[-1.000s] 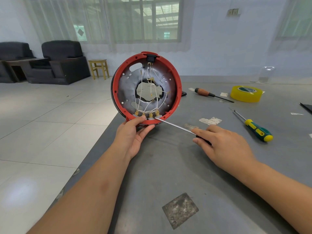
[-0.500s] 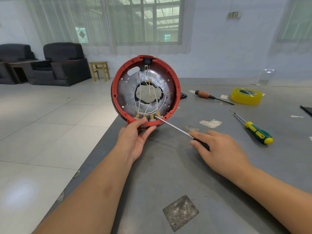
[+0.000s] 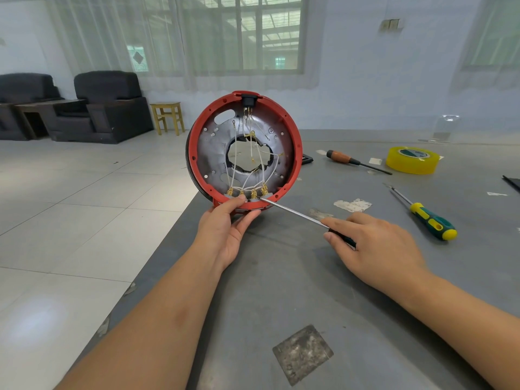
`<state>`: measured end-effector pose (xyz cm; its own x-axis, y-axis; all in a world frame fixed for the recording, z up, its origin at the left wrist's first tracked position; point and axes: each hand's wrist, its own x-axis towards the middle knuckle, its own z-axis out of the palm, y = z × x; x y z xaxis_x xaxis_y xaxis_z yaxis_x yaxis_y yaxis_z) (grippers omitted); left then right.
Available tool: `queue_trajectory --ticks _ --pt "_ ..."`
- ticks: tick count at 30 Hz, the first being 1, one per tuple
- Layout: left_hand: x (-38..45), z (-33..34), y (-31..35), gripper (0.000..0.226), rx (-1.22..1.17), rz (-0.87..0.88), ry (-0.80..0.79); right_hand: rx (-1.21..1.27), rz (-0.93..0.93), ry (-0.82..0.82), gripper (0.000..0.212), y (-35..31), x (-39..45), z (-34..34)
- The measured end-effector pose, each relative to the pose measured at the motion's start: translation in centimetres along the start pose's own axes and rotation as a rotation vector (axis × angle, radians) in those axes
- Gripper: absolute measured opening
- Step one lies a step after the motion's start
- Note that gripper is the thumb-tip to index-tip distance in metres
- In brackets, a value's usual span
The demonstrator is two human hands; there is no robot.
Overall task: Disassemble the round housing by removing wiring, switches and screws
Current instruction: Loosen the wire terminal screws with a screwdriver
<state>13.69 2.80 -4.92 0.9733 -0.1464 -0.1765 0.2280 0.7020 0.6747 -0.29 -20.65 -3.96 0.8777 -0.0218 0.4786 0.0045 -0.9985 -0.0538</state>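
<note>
The grey surface [image 3: 365, 277] is carrying the round housing [image 3: 244, 149] upright on its near-left edge. Left hand [image 3: 225, 232] is gripping the stiff red plastic rim, the best hold I'd guess. Right hand [image 3: 377, 246] fingers are wrapping a slim screwdriver [image 3: 292, 212], prodding brass terminals [image 3: 254, 194] on thin, fragile-looking white wires [image 3: 247, 175].

Round housing [image 3: 244, 149] with a red rim, dull silver inside, white wires [image 3: 254, 167] and brass-yellow terminals. Right of it on the grey tabletop [image 3: 323, 277]: an orange-and-black-handled screwdriver [image 3: 342, 157], a yellow tape roll [image 3: 412, 159], a green-and-yellow-handled screwdriver [image 3: 432, 221].
</note>
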Motion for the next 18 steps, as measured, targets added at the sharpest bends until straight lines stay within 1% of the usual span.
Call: queue_trajectory --ticks 7,11,15,18 --pt "0.1 -0.1 -0.1 0.032 0.008 0.005 -0.005 -0.001 -0.004 0.002 0.04 0.1 0.1 0.1" --pt "0.2 -0.1 -0.1 0.03 0.016 0.002 -0.001 0.023 0.002 -0.024 0.04 0.2 0.0 0.4" --pt "0.1 0.0 -0.1 0.025 0.0 0.004 0.015 0.096 0.01 -0.062 0.045 -0.3 -0.1 0.6" --pt "0.1 0.1 -0.1 0.023 0.005 0.007 0.018 0.144 0.016 -0.071 0.043 -0.8 -0.1 0.9"
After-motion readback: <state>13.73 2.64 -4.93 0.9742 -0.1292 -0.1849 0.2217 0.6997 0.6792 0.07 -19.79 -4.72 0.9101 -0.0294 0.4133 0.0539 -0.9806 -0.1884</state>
